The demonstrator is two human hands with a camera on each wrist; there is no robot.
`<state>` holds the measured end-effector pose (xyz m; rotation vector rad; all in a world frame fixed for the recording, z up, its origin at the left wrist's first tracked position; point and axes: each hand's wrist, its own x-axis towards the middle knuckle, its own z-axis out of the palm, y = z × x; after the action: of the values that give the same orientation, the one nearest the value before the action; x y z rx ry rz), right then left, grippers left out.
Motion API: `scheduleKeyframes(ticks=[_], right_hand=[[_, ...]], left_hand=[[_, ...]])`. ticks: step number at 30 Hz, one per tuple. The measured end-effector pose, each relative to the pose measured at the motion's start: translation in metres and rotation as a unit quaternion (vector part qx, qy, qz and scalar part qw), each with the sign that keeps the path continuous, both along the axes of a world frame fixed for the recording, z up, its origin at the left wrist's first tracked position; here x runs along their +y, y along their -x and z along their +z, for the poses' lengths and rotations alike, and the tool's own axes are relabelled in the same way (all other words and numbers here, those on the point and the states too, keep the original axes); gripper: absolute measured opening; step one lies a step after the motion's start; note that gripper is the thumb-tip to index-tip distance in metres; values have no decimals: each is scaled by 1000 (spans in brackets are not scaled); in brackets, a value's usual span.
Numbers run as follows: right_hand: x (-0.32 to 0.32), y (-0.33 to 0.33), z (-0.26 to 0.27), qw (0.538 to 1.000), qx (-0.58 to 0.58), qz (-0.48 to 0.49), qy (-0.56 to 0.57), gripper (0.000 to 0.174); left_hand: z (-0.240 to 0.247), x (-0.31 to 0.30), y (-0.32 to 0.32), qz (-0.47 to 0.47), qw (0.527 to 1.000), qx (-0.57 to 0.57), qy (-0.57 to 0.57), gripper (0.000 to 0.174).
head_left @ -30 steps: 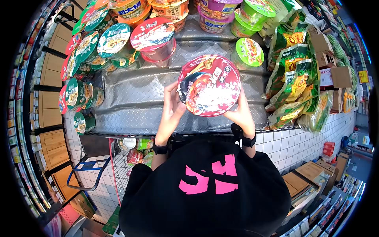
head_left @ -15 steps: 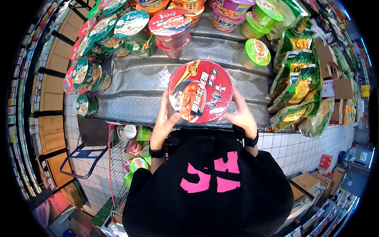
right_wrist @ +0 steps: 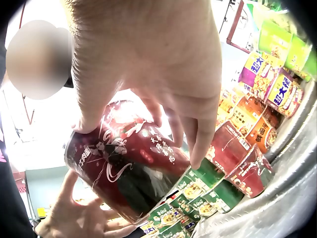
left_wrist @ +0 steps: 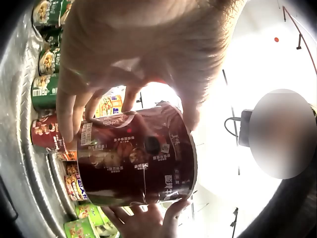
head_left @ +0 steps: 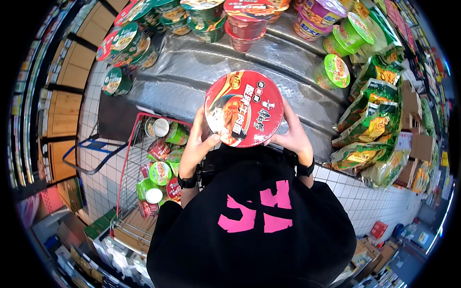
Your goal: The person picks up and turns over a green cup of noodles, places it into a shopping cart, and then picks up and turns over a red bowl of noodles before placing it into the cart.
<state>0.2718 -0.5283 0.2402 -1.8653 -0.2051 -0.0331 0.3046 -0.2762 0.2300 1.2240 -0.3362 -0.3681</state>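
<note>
A large red noodle bucket (head_left: 244,109) is held in front of the chest, its printed lid facing up toward the head view. The left hand (head_left: 195,146) grips its left side and the right hand (head_left: 294,137) its right side, thumbs near the lid's lower edge. In the left wrist view the bucket's dark red wall (left_wrist: 138,158) shows between the left hand (left_wrist: 143,54) above and the other hand (left_wrist: 146,220) below. The right wrist view has the right hand (right_wrist: 148,59) spread around the bucket (right_wrist: 129,158), with the left hand (right_wrist: 79,215) on the opposite side.
Beyond the bucket lies a grey ridged metal surface (head_left: 185,79) with stacked red cups (head_left: 245,29), green cups (head_left: 116,81) and a lime cup (head_left: 331,72). Green bags (head_left: 370,129) stand at right. A wire cart (head_left: 126,180) holding several cups is at lower left.
The bucket turned and came slightly left, then stayed between both hands. The view has shifted, with the display higher and more of the cart visible at left.
</note>
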Motion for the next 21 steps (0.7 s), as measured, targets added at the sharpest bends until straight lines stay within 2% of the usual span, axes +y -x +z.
scheduleKeyframes(ticks=[8,16,21], right_hand=[[11,5,-1,998,2,65,-3,112],[31,15,1,989,19,140,-32,111],[44,22,-5,980,10,198,-11,110]], left_hand=[[1,14,39,60,998,-8,-9,77],[0,32,87,127,991,1,-47,79],[-1,41,121,175,983,11,-46,78]])
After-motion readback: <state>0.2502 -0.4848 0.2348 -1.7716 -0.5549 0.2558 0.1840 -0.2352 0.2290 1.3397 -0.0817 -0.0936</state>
